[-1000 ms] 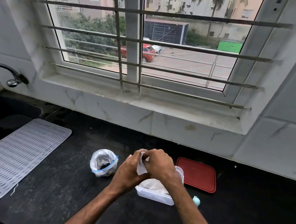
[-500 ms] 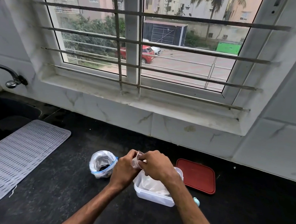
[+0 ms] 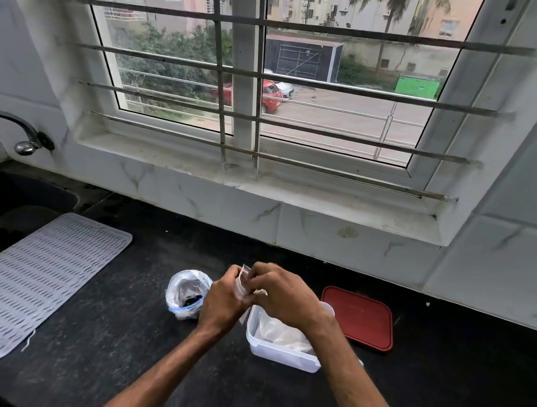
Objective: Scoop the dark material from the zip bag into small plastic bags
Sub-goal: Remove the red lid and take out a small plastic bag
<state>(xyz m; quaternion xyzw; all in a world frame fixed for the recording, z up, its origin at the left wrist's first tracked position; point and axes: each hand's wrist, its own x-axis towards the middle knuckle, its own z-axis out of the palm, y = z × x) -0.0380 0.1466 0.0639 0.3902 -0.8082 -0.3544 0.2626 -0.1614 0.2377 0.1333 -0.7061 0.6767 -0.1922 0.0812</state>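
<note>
Crumpled translucent zip bag point(image 3: 185, 286) with a blue seal strip and dark material point(image 3: 192, 300) inside, standing open on the counter point(image 3: 111, 346) just left of the left hand point(image 3: 221, 303). Rectangular milky-white container point(image 3: 281, 357) holding clear film; flat red rounded lid point(image 3: 358, 318) to its right. Pale perforated mat point(image 3: 28, 281) at far left. The counter is black speckled stone below a white veined tile wall point(image 3: 356, 252), barred window point(image 3: 241, 63) and curved metal tap point(image 3: 24, 140). The left hand and right hand point(image 3: 285, 299), raised over the container, both pinch a small clear plastic bag point(image 3: 243, 282) between them.
</note>
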